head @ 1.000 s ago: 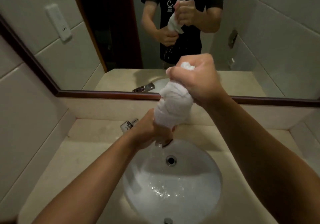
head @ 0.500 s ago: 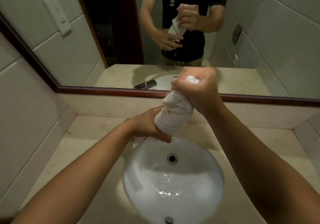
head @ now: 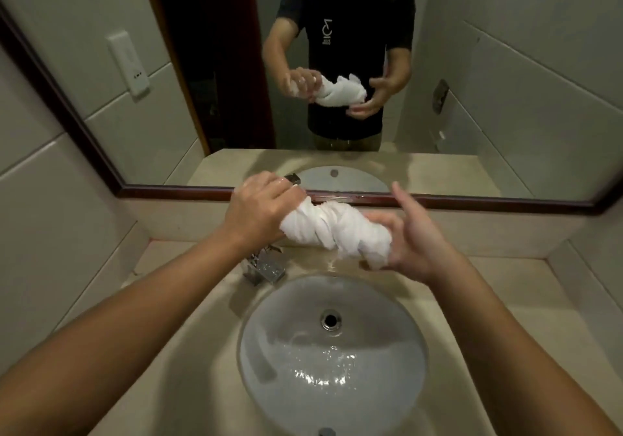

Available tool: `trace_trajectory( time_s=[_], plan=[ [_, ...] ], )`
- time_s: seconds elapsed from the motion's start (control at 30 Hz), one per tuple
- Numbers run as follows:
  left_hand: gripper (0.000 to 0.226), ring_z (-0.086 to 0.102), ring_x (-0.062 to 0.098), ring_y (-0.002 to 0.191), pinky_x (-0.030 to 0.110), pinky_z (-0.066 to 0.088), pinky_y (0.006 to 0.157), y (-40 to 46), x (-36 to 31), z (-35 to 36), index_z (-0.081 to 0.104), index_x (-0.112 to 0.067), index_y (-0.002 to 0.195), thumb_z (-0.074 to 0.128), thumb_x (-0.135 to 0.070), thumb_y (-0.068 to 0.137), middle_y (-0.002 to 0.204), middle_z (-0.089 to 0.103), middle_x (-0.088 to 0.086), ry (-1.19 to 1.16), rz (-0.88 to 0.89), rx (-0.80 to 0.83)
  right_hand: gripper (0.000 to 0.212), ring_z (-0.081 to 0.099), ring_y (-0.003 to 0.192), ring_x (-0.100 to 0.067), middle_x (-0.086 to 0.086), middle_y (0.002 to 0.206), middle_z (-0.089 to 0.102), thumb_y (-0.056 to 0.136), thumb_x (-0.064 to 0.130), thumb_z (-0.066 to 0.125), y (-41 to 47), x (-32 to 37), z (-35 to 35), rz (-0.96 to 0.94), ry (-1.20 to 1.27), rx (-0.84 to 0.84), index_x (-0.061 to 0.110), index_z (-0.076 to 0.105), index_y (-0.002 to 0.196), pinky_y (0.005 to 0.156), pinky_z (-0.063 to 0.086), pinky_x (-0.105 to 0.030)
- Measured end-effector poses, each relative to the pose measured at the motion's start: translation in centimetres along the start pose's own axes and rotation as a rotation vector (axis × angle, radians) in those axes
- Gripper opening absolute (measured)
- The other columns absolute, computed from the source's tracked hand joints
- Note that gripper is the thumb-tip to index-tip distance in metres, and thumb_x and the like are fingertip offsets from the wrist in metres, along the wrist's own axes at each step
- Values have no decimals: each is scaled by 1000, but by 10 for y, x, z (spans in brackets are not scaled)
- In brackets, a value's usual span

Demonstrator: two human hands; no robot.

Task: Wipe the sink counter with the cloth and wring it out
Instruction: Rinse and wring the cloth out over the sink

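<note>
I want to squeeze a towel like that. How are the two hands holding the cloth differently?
The left hand curls tight round one end of the cloth, knuckles up; the right hand cups the other end loosely, palm showing. The left hand's fingers are closed; the right hand's forefinger sticks out straight. Both touch the same twisted white cloth, held above the sink.

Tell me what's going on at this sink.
A person is wringing a twisted white cloth above the counter, just behind the round basin. The left hand grips one end; the right hand cradles the other with fingers loosened. Water pools in the basin, and the chrome faucet sits below the left wrist.
</note>
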State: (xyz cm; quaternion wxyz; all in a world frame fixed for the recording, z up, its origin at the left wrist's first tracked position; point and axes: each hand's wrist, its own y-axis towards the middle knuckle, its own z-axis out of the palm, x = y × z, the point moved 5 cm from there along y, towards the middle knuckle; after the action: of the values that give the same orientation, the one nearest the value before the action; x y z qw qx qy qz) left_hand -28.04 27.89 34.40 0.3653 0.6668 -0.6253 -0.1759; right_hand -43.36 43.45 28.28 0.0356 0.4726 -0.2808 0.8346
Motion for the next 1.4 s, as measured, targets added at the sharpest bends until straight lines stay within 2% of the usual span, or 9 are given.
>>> trace_trajectory(
  time_s=[0.13, 0.23, 0.37, 0.53, 0.63, 0.83, 1.03, 1.3, 1.4],
  plan=[
    [7, 60, 26, 76, 39, 49, 70, 14, -31, -18, 69, -14, 89, 64, -9, 91, 82, 66, 8, -17, 426, -38, 98, 52, 118, -50, -28, 140, 49, 78, 82, 47, 3, -70, 12, 302, -172, 576, 9, 46, 144, 93, 41, -54],
    [13, 60, 26, 76, 41, 48, 69, 17, -49, -25, 68, -17, 89, 60, -8, 92, 84, 64, 7, 19, 550, -18, 92, 63, 103, -38, -24, 128, 56, 77, 51, 76, -9, -95, 28, 234, -196, 737, 7, 33, 145, 84, 50, -48],
    [16, 51, 24, 68, 33, 37, 56, 3, -44, -17, 61, -18, 94, 57, -4, 88, 79, 57, 5, 118, 496, 151, 67, 63, 87, -20, -11, 100, 66, 59, 9, 81, -15, -82, 46, -52, -520, 329, 3, 57, 121, 80, 51, -44],
    [41, 54, 28, 79, 34, 42, 59, -1, -43, -10, 51, -18, 115, 65, -6, 78, 95, 58, 7, 193, 274, 541, 73, 63, 78, -16, 5, 92, 64, 53, 31, 85, -25, -56, 44, -263, -1127, -147, 25, 45, 113, 54, 47, -28],
    [49, 54, 28, 97, 33, 35, 64, -4, -48, -9, 40, -20, 130, 59, -12, 86, 113, 55, 5, 276, 79, 736, 62, 56, 75, -25, 2, 89, 59, 66, 29, 76, -33, -44, 42, -331, -1465, -314, 25, 36, 114, 60, 43, -30],
    [40, 63, 27, 87, 32, 49, 70, -22, -45, 2, 51, -25, 113, 67, -33, 77, 97, 66, 1, 28, -353, 737, 53, 64, 94, -31, -7, 107, 61, 77, 33, 73, -26, -16, 39, -502, -1835, -388, 20, 39, 115, 65, 40, -32],
    [38, 63, 33, 88, 32, 44, 66, -36, -50, 3, 56, -23, 110, 69, -35, 76, 96, 69, 6, -195, -704, 523, 45, 60, 92, -30, -6, 104, 60, 76, 25, 74, -29, 16, 47, -842, -2070, -431, 17, 47, 111, 58, 34, -33],
    [40, 60, 24, 70, 37, 50, 63, -36, -43, 3, 59, -23, 86, 80, -19, 53, 74, 64, -1, -784, -1121, 157, 47, 49, 62, -27, -6, 74, 52, 52, 13, 84, -36, 66, 83, -1239, -2088, -462, 14, 60, 92, 47, 15, -22],
    [41, 57, 19, 64, 36, 48, 59, -39, -50, 15, 61, -23, 86, 80, 2, 59, 70, 63, -3, -1097, -1226, 81, 47, 47, 61, -27, -7, 73, 52, 51, 11, 81, -37, 70, 92, -1319, -2100, -423, 13, 62, 93, 48, 14, -22]
  ],
)
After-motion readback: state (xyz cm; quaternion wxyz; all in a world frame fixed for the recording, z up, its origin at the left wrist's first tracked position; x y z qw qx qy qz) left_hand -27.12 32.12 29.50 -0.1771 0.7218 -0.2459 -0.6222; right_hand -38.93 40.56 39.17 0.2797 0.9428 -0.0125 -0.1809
